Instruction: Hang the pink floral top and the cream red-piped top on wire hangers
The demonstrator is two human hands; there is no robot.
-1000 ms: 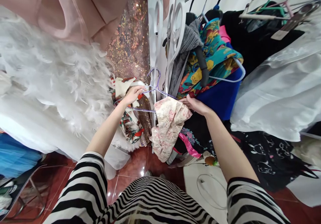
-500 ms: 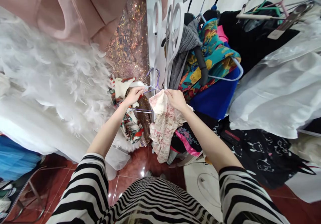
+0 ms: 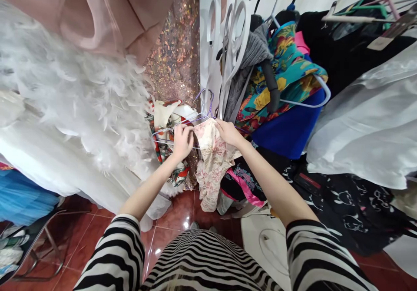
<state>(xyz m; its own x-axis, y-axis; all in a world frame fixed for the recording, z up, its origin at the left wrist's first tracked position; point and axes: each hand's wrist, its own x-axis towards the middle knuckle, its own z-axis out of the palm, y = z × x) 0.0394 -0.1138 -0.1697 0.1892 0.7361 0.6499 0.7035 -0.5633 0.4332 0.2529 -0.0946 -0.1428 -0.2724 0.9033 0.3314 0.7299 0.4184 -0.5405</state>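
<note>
A cream garment with a pink floral print (image 3: 213, 169) hangs down in front of me at the middle. My right hand (image 3: 228, 133) pinches its upper right edge, close below the hook of a purple wire hanger (image 3: 210, 102). My left hand (image 3: 183, 142) is at the garment's upper left, with curled, slightly blurred fingers in front of the hanger's wires; whether they grip anything is not clear. A pale wire hanger end (image 3: 154, 137) shows to the left of that hand. Behind it hangs a white, red and green patterned cloth (image 3: 163, 115).
A white scrolled metal stand (image 3: 224, 43) rises ahead. White feathered (image 3: 107, 91) and sequinned (image 3: 177, 52) garments hang on the left. Teal floral (image 3: 280, 74) and blue clothes (image 3: 286, 130) hang on the right. A white stool-like object (image 3: 265, 243) stands on the red tiles (image 3: 176, 213).
My left hand has moved right and down from the hanger's shoulder toward the floral garment's edge. My right hand stays on the garment. The view has shifted slightly left.
</note>
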